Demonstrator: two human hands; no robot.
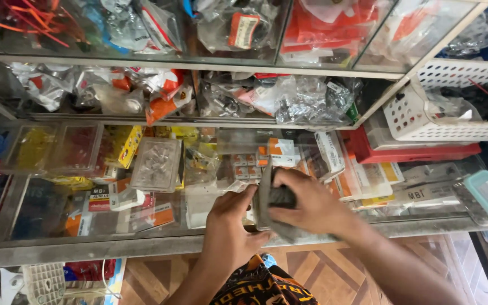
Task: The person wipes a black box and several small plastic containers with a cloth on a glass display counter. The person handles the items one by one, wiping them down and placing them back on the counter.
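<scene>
Fingers of the right hand [312,203] wrap around a small dark grey part [275,196], grasping it just above the near edge of the glass counter [114,243]. The left hand [230,223] sits just left of it, fingertips pressed against the same part. Far right lies a white basket [425,121]; clear plastic boxes [156,164] rest to the left.

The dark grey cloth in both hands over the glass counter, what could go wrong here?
The dark grey cloth is bunched between the left hand and right hand and hides whatever is inside, so it might slip out onto the glass counter top. Its hanging edge could also snag the clear plastic box nearby.
</scene>
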